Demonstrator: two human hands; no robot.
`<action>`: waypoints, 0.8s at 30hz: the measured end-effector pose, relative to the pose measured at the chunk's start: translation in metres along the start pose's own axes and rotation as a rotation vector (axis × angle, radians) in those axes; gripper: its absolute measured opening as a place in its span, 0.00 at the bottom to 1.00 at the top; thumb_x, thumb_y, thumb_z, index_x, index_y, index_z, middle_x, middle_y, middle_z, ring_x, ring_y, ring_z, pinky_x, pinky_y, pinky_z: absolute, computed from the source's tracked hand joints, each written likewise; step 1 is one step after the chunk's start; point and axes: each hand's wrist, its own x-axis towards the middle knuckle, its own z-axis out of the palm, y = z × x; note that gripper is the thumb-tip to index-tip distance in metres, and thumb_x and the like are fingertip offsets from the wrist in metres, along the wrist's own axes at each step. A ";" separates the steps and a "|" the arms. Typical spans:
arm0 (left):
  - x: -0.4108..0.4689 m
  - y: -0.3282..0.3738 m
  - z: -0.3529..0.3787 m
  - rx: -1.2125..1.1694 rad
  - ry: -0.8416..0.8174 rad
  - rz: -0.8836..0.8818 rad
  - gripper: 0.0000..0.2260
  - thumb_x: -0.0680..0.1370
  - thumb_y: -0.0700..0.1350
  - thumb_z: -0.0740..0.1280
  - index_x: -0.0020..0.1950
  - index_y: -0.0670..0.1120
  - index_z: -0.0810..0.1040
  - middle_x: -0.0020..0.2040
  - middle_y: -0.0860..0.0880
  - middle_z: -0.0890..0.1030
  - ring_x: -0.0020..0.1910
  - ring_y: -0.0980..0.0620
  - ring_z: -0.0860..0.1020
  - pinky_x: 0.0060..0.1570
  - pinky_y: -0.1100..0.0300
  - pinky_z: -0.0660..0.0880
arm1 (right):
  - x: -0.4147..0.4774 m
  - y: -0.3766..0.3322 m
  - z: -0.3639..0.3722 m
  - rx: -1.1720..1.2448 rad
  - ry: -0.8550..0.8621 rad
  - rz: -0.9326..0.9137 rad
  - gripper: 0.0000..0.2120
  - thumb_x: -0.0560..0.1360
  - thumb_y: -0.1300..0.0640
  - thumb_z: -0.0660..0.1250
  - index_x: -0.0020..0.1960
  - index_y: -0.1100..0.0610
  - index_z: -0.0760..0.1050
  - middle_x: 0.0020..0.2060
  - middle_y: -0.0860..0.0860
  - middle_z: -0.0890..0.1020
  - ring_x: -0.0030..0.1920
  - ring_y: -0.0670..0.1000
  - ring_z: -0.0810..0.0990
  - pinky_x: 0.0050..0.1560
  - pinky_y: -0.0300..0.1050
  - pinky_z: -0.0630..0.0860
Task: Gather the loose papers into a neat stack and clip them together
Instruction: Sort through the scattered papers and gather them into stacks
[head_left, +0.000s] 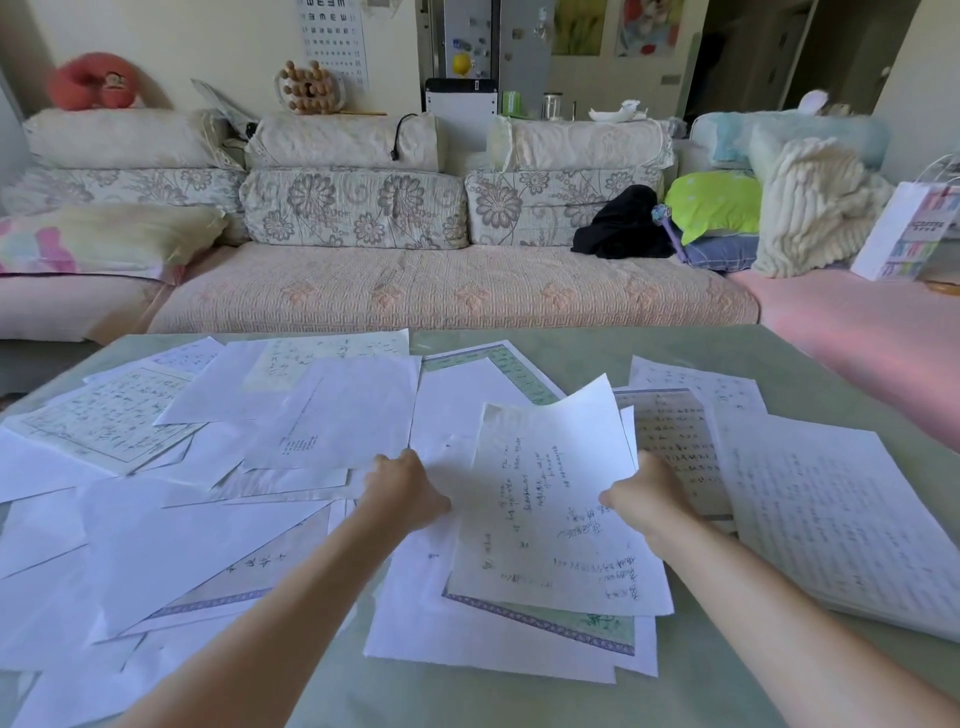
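Note:
Many loose papers (171, 525) lie scattered and overlapping over a pale green table (810, 364). In the middle sits a small rough pile (519, 639) with a handwritten sheet (550, 499) on top, its far edge curling up. My left hand (405, 488) grips the pile's left edge, fingers curled over the paper. My right hand (647, 493) grips the handwritten sheet's right edge, thumb on top. No clip is visible.
A thick bundle of written pages (831, 519) lies at the right. More sheets (322, 379) spread toward the far edge of the table. Behind it stands a sofa (441, 291) with cushions, a black garment (623, 223) and a paper bag (909, 228).

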 end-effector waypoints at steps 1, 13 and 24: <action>0.001 0.000 -0.003 -0.074 -0.008 -0.031 0.24 0.71 0.52 0.73 0.60 0.42 0.70 0.60 0.41 0.70 0.51 0.42 0.75 0.42 0.57 0.72 | 0.001 0.000 -0.001 0.005 -0.009 0.002 0.25 0.70 0.67 0.71 0.65 0.60 0.71 0.57 0.56 0.78 0.54 0.57 0.77 0.47 0.46 0.74; 0.003 0.009 -0.004 -0.598 -0.099 0.009 0.15 0.71 0.50 0.72 0.55 0.45 0.77 0.53 0.44 0.80 0.47 0.46 0.79 0.48 0.52 0.79 | -0.001 0.002 0.003 0.022 -0.032 -0.064 0.14 0.70 0.69 0.68 0.52 0.56 0.75 0.46 0.51 0.81 0.46 0.54 0.80 0.43 0.46 0.77; 0.003 -0.009 -0.010 -1.140 -0.232 0.035 0.12 0.71 0.31 0.73 0.52 0.40 0.80 0.50 0.39 0.84 0.49 0.39 0.84 0.54 0.41 0.79 | -0.017 -0.018 0.009 0.205 -0.237 -0.106 0.15 0.70 0.70 0.72 0.53 0.56 0.79 0.48 0.52 0.85 0.50 0.54 0.83 0.55 0.51 0.81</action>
